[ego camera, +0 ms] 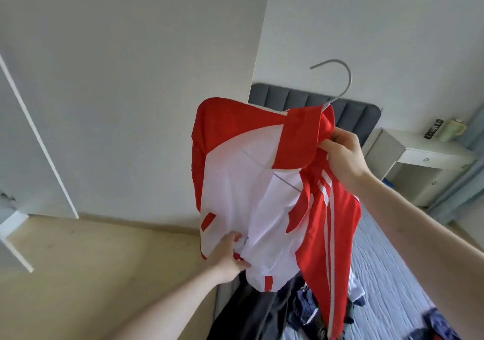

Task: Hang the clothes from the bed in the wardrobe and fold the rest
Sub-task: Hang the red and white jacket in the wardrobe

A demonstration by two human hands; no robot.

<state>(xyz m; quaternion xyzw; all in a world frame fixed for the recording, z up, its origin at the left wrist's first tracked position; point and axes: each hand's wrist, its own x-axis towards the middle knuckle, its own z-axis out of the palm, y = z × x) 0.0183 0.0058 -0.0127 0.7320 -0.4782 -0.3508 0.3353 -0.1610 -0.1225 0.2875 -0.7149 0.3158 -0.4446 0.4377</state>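
A bed with a pale blue-grey quilted cover (387, 269) runs from the near right toward a dark grey padded headboard (353, 109) at the far wall. On its near end lies a heap of dark clothes: a black garment (251, 311) draped over the left edge, and crumpled navy pieces (306, 308) just beside it. At the near right corner lies a blue garment (434, 324). Left of the bed is bare beige floor (104, 256). Far right, a white bedside table (419, 153) carries a pale green container (451, 130) and a dark object (433, 129), too blurred to identify.
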